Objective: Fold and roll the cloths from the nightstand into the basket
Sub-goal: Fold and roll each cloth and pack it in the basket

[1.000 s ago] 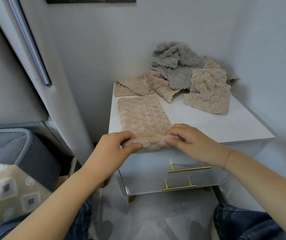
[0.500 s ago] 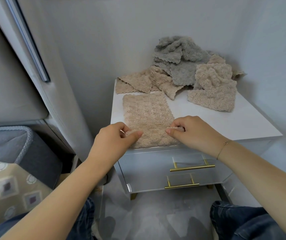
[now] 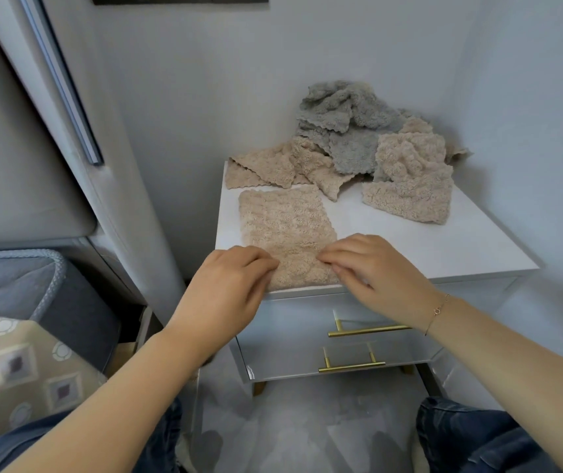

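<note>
While two hands press, one cloth

We see a white nightstand with 1 beige cloth lying flat at its front left, and a heap of beige and grey cloths at the back against the wall.

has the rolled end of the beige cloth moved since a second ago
Yes. The rolled end under the left hand and right hand has advanced away from the nightstand front edge, toward the cloth pile.
</note>
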Available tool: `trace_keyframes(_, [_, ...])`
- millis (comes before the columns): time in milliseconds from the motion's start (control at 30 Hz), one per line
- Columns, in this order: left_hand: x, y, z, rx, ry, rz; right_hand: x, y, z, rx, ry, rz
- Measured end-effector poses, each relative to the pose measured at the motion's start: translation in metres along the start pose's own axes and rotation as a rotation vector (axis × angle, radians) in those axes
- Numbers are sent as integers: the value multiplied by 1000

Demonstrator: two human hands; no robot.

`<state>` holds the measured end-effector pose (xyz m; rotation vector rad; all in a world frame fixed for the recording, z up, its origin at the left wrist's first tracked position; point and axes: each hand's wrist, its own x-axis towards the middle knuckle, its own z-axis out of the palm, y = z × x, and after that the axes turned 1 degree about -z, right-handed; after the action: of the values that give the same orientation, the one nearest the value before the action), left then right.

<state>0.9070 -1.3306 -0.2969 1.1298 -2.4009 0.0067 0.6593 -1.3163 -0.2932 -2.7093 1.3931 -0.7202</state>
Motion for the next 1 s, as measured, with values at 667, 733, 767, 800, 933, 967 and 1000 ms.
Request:
trace_keyframes(667, [-3, -1, -22, -437, -229, -289, -4, -1, -17, 444, -151, 271])
trace_keyframes(733, [-1, 1, -23, -508, -248, -355, -4, 1, -19, 441, -186, 289])
trace_keyframes(767, [0, 0, -23, -527, -261, -389, -3, 2, -19, 447, -203, 313])
trace_keyframes(800, [1, 0, -23, -537, -271, -420, -1, 2, -20, 455, -217, 337])
trace_keyframes(933, [4, 2, -20, -560, -236, -518, 7, 4, -23, 454, -261, 501])
trace_keyframes(967, [5, 2, -18, -565, -211, -538, 9, 4, -24, 456, -275, 551])
trace_keyframes(1000, [6, 3, -18, -569, -190, -562, 11, 4, -25, 472, -289, 603])
